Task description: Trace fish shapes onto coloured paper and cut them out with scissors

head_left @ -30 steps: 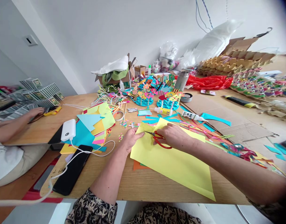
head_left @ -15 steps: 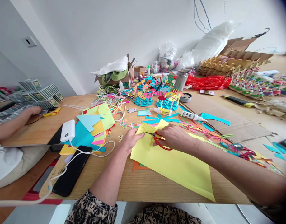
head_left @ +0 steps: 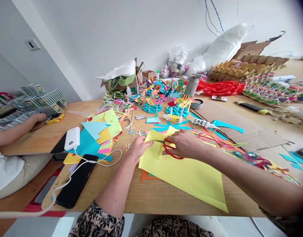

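Note:
A large sheet of yellow paper point(head_left: 183, 174) is held up at its far left corner by my left hand point(head_left: 139, 148), thumb on top and fingers beneath. Pencil-like lines show near that corner. In my right hand point(head_left: 184, 144) are red-handled scissors point(head_left: 171, 152), my fingers through the loops. Their blades point left into the paper, close to my left thumb, where a cut notch parts the upper edge. Orange paper point(head_left: 148, 176) peeks out below the yellow sheet.
On the left lie a black phone point(head_left: 77, 181), a white power bank point(head_left: 72, 139) with its cable, and coloured paper point(head_left: 90, 151). Glue bottles point(head_left: 203, 123), paper-fish ornaments point(head_left: 178, 107) and a steel flask point(head_left: 191, 86) stand beyond. A co-worker's hand point(head_left: 39, 118) is at far left.
Almost nothing differs. My right hand and forearm have shifted very slightly, and the scissors stay at the same place in the yellow paper.

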`<state>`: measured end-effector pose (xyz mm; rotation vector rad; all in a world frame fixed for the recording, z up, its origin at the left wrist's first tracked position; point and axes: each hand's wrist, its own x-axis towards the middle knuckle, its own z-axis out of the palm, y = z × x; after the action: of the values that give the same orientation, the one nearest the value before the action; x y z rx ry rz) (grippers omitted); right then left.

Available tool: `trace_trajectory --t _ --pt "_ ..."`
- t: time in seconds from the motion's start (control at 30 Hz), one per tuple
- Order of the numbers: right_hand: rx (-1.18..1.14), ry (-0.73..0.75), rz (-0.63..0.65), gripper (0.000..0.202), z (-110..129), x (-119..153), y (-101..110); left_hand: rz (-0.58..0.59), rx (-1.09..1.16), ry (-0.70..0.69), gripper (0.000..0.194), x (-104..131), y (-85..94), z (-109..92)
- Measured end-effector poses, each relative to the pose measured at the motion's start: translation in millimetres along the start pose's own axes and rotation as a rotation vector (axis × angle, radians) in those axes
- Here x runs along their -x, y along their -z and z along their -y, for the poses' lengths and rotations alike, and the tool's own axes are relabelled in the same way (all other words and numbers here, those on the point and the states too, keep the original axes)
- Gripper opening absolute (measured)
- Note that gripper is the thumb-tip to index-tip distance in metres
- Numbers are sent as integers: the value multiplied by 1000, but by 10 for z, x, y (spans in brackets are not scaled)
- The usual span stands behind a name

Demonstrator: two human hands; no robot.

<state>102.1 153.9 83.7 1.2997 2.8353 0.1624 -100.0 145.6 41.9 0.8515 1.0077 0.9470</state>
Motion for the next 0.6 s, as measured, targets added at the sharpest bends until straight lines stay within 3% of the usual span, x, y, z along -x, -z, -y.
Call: trace_trajectory --t 0.37,0.5,0.6 --pt "-146 -124 99 50 -235 172 172 -56 10 2 48 -12 39 -9" --pt "-252 -299 -23 45 -426 405 183 -37 25 24 44 40 47 -90" --pt "-379 -428 -234 41 -497 677 180 -20 40 30 42 66 51 -130"
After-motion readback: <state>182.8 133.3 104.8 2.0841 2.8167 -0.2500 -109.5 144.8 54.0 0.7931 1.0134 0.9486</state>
